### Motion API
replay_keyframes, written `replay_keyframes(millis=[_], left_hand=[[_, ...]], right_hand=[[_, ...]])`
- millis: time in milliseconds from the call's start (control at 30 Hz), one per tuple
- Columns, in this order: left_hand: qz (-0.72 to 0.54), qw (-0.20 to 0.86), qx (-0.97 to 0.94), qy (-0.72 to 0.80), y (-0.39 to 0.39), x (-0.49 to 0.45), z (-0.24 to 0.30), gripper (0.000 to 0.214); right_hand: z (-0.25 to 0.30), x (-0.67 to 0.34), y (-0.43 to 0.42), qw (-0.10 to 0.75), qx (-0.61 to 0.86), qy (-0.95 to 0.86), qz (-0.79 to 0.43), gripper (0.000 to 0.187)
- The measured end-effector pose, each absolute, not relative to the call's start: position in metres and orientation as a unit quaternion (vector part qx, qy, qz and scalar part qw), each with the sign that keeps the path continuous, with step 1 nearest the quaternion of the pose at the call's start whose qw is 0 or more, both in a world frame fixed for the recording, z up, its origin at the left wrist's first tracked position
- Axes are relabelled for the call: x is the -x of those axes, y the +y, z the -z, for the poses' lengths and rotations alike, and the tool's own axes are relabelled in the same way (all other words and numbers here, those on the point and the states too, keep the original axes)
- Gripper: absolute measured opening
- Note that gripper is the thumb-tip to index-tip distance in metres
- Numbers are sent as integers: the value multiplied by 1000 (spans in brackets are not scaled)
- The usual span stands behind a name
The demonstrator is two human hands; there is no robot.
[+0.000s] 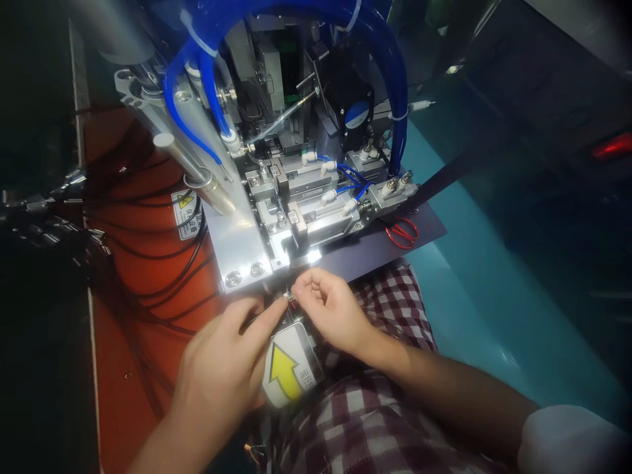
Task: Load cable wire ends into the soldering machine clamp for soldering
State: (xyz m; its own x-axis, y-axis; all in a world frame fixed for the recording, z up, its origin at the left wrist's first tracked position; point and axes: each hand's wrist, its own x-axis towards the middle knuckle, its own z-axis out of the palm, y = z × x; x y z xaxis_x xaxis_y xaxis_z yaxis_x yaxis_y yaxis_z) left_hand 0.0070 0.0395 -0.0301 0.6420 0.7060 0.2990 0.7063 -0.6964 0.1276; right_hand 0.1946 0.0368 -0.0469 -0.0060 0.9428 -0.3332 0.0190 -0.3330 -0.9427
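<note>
My left hand reaches in from the lower left with its index finger extended and its fingertips bunched at the machine's front edge. My right hand comes from the right, its fingers curled into a pinch close to the left fingertips. Between the two hands is a tiny shiny piece with a bit of red, too small to name. What each pinch holds is partly hidden by the fingers. Just below them sits a white label with a yellow arrow.
A machine with metal slides and thick blue air tubing rises ahead. Black cables with metal ends lie over an orange surface at left. Red-handled scissors rest at right. A checkered cloth covers my lap.
</note>
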Motion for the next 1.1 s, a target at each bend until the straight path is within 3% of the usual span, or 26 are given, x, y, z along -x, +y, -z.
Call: replay_keyframes(millis=[133,333,467,800,900,1033,1100], left_hand=[[173,-8,907,-384,40,-7,31,32],[188,-16,906,-379,40,-6,32,29],[183,-22,907,-378,40,-6,34,29],[225,-91,881,-406,38,-5,35,21],[223,-83,882,-407,39,-4,34,23],[217,-76,879,-417,37,-3,33,28],[218,-72,880,-415,37,-3,32,28]], right_hand=[[43,-194,36,366,618,-480,-504,14],[41,-202,49,337,550,-304,-702,20],[41,-204,45,372,551,-307,-681,18],[37,-205,48,365,512,-288,-722,14],[41,-204,44,372,525,-341,-686,12],[43,-201,36,384,585,-468,-539,7],[44,-201,37,371,580,-437,-579,11]])
